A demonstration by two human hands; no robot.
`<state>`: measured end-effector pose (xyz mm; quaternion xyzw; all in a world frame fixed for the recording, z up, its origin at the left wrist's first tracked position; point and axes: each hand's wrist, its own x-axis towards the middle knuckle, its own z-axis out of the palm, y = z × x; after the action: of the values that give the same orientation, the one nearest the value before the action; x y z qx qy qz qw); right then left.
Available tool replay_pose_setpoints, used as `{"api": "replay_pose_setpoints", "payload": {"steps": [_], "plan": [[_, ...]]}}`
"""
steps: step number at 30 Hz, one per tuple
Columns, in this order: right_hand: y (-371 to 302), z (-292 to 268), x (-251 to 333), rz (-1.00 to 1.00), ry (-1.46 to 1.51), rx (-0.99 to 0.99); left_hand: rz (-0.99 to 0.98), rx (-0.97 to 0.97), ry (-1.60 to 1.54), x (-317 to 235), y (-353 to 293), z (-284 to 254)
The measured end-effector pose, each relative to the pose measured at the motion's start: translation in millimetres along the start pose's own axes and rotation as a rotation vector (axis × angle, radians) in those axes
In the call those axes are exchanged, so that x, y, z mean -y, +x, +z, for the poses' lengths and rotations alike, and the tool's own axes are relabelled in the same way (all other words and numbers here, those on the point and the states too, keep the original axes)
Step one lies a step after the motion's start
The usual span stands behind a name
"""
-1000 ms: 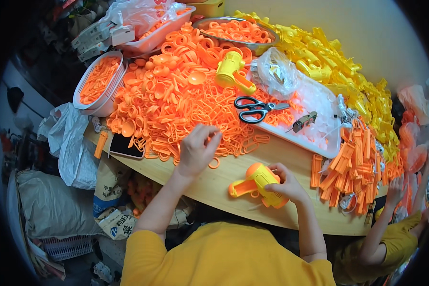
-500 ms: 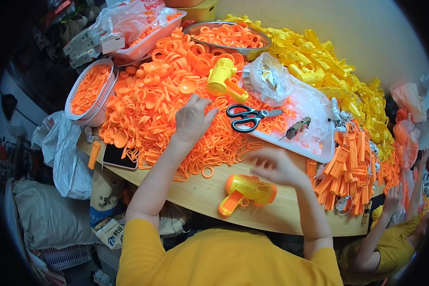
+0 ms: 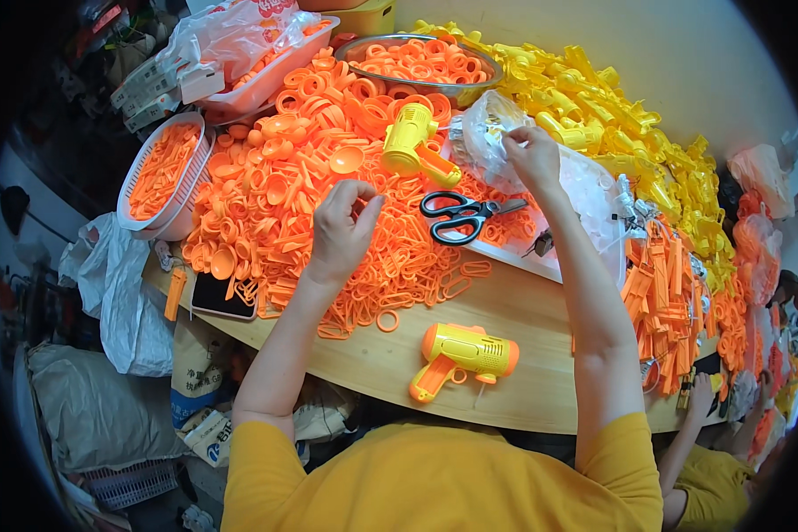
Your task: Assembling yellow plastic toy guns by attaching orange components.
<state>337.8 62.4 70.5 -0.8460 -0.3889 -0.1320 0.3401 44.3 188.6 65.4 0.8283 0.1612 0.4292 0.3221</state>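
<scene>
My left hand [image 3: 342,232] hovers over the heap of orange plastic parts [image 3: 279,168], its fingers curled toward the thumb; anything held there is hidden. Farther right, my right hand [image 3: 535,161] is at the clear plastic bag [image 3: 486,142] of small parts, fingertips pinched together, their contents too small to make out. A yellow-and-orange toy shaped like a hair dryer [image 3: 472,351] lies on the table before me. A similar yellow toy [image 3: 410,140] rests on the heap between my hands. Black-handled scissors [image 3: 459,215] lie below it, blades pointing right.
Under my right forearm is a white tray [image 3: 605,232] of translucent parts. Yellow shells [image 3: 612,124] are piled behind it, and orange strips [image 3: 661,301] at the right. A metal bowl [image 3: 496,71] and a white basket [image 3: 142,222] hold orange parts. A co-worker's hand [image 3: 702,395] is at the right.
My right hand has moved up from above the front toy to the plastic bag. My left hand has shifted slightly nearer, its fingers more curled. The co-worker's arm at the right is lower.
</scene>
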Motion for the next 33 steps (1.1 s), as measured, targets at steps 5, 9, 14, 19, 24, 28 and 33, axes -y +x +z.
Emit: {"api": "replay_pose_setpoints", "payload": {"steps": [5,9,14,19,24,28,33], "plan": [[-36,-26,34,0.18,0.861,-0.12,-0.084,-0.066,-0.251,0,-12,-2],[-95,-50,63,0.26,1.089,-0.039,-0.471,0.05,-0.738,-30,-28,0],[-178,-57,77,0.493,1.4,0.108,-0.603,0.246,-0.946,-55,-64,12],[-239,-59,74,0.539,1.292,0.085,-0.731,0.358,-1.001,-65,-98,24],[-267,-65,84,0.581,1.232,-0.006,-0.799,0.408,-1.035,-77,-115,26],[-282,-66,84,0.606,1.252,-0.04,-0.828,0.419,-1.055,-78,-127,31],[-290,-65,84,0.628,1.288,-0.063,-0.878,0.418,-1.064,-82,-135,36]]}}
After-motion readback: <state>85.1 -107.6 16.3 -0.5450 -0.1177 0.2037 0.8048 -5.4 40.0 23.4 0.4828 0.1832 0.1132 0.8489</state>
